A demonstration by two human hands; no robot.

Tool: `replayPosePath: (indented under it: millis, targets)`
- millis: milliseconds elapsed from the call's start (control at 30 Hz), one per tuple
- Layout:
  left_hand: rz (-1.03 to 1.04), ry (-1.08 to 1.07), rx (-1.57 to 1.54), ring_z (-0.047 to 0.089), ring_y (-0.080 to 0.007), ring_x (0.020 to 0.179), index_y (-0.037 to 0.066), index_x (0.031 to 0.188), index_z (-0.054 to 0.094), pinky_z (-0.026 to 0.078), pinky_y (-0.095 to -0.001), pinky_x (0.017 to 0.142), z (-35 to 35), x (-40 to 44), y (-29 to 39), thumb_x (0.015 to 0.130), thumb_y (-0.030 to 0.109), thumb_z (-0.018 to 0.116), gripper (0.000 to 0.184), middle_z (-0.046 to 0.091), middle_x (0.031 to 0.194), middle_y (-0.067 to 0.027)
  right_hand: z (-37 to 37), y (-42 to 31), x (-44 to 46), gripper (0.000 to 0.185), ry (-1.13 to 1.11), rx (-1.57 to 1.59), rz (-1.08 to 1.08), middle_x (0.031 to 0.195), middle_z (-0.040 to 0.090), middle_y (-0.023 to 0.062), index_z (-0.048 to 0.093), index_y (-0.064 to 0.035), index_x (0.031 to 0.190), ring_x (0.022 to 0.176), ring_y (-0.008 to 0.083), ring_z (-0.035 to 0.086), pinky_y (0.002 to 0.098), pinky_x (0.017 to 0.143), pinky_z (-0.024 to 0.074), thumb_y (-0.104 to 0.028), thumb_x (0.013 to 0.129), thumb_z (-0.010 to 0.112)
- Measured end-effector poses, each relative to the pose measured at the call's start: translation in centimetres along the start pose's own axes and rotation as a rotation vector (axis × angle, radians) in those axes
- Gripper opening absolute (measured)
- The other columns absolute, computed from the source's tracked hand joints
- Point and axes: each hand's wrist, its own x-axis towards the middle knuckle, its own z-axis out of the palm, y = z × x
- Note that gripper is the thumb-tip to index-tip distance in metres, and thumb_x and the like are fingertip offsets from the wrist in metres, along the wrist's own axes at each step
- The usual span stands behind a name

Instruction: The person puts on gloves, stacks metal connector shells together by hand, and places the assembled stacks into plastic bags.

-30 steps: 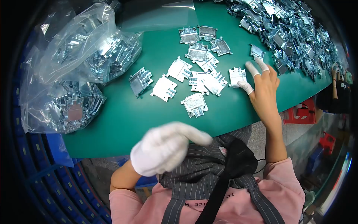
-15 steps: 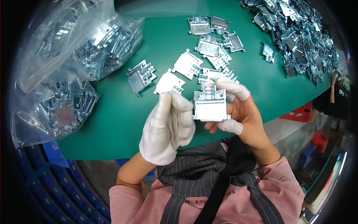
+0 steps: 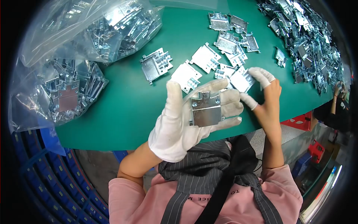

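On the upturned palm of my white-gloved left hand (image 3: pixel 175 128) rests a metal plate (image 3: pixel 206 112), with the fingers spread beneath it. My right hand (image 3: pixel 270 102) wears white finger covers. Its thumb and fingers are apart at the right edge of another bright metal plate (image 3: pixel 241 80) on the green table (image 3: pixel 123 112); whether they touch it is unclear. More plates lie beyond my hands, some overlapping, with one (image 3: pixel 156 65) apart on the left and a small one (image 3: pixel 280 57) on the right.
Clear plastic bags (image 3: pixel 126 31) full of metal parts stand at the left. A large heap of parts (image 3: pixel 307 48) covers the right side. Blue bins (image 3: pixel 48 175) are below left, and a red stool (image 3: pixel 300 121) is beyond the right edge. Another person (image 3: pixel 335 108) is at far right.
The plate that was in my right hand now lies on my left palm, turned over. My right hand has moved away to the right, to the plates on the table. The view has shifted.
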Motion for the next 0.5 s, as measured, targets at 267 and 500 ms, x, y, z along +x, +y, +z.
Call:
replayPosePath:
  millis: [267,500]
  targets:
    - [0.037,-0.06,0.066,0.052,-0.0269,0.102,-0.002,0.129,0.029,0.046,-0.0413,0.084,-0.7,-0.1,0.4,0.079,0.065,0.039,0.084,0.049,0.116,-0.0167,-1.2,-2.2,-0.7,0.079,-0.183,1.576,0.444,0.123,0.046,0.023,0.019,0.0007,0.136,0.076,0.0184,0.061,0.0262,0.067,0.0487,-0.007,0.071,0.063]
    - [0.04,-0.008,-0.065,0.056,-0.026,0.097,-0.001,0.122,0.039,0.048,-0.0413,0.082,-1.2,-0.6,0.2,0.087,0.051,0.041,0.063,0.053,0.111,-0.016,-0.4,-2.6,-0.2,0.079,-0.262,1.425,0.146,0.128,0.04,0.0142,0.026,-0.0032,0.134,0.111,0.0244,0.048,0.0344,0.091,0.0402,-0.006,0.069,0.071]
